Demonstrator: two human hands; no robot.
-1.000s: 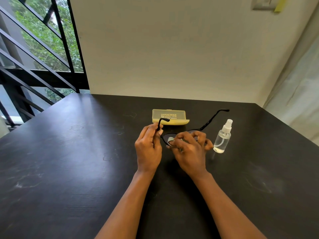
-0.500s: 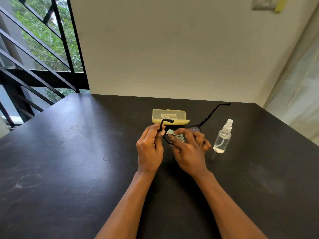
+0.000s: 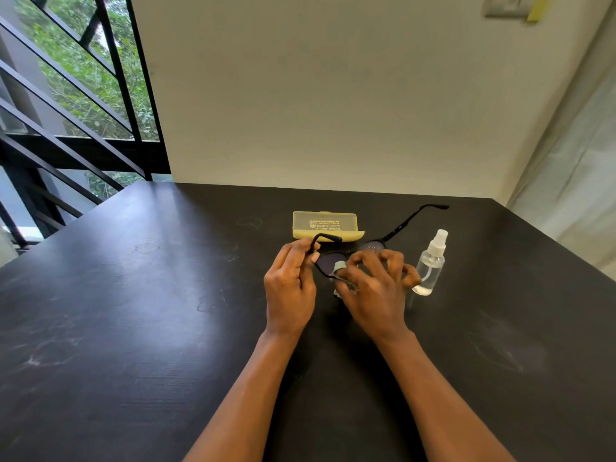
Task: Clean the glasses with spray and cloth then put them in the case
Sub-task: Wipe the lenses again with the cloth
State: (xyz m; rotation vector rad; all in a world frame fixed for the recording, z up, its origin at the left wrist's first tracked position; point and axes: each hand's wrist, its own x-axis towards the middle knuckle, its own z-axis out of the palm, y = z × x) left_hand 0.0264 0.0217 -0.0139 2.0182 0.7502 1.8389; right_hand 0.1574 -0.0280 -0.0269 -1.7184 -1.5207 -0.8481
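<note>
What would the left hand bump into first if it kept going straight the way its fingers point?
Probably the yellow case. The left hand pinches one arm of the glasses, fingers pointing away toward the wall, and the closed case lies just beyond them on the table. Depth is hard to judge, so it might pass just left of it.

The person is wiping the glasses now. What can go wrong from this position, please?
1. The left hand holds the glasses by one temple only, while the right hand rubs a lens with the cloth; hard rubbing could strain that hinge.
2. The spray bottle stands upright right beside the right hand; a wide wiping motion might tip it.
3. Droplets show on the other lens, so it probably needs wiping before the glasses go into the yellow case.
</note>
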